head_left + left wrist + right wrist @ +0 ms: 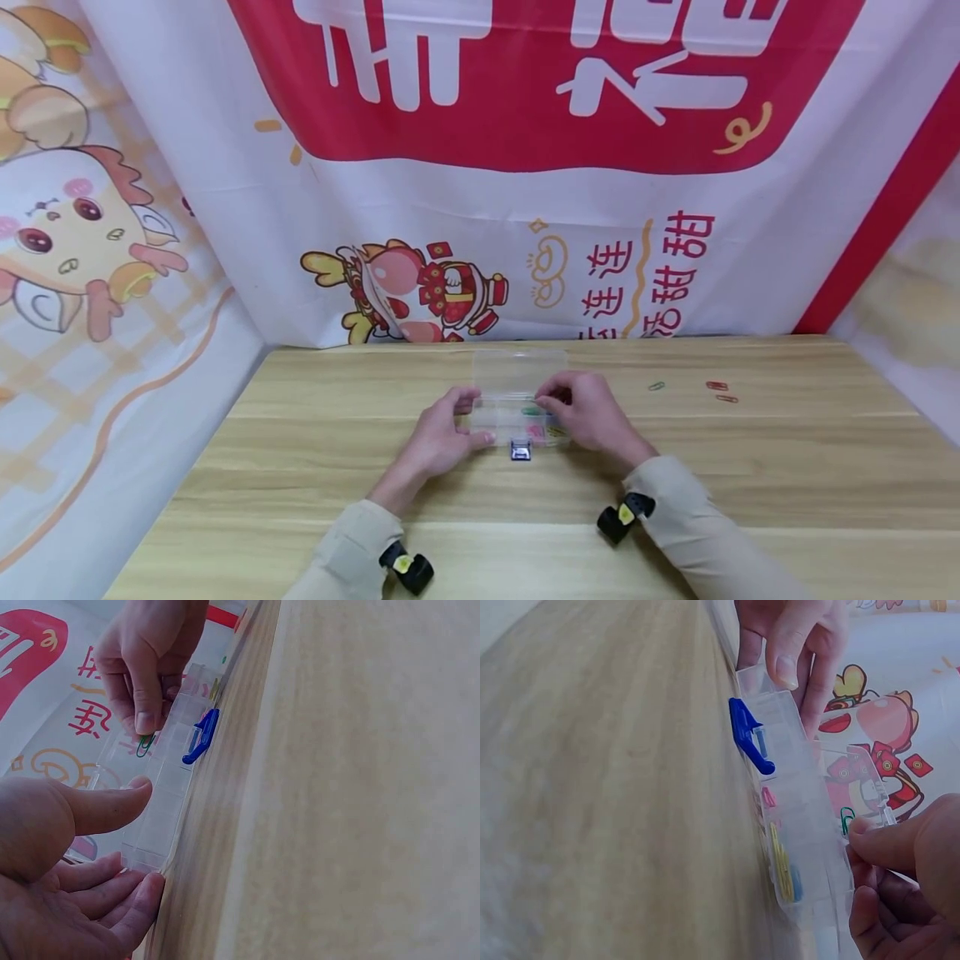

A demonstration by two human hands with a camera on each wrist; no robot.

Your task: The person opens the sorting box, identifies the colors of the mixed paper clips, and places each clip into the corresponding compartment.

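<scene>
A clear plastic compartment box [487, 417] stands on the table with its lid [517, 375] swung open to the back. My left hand [438, 437] holds the box's left end, thumb at the front corner and fingers behind. Over the back right compartments, my right hand [592, 412] pinches a green paper clip [847, 820] between thumb and forefinger. The clip hangs close over the box in the left wrist view. Yellow paper clips [781, 862] and pink ones [769, 797] lie in the front right compartments. A blue latch [201, 737] sticks out from the front wall.
Right of the box, a green paper clip [657, 386] and red paper clips [717, 386] lie on the wooden table [300, 492]. A printed cloth [420, 192] hangs right behind the table's back edge, and another cloth [187, 317] hangs along the left.
</scene>
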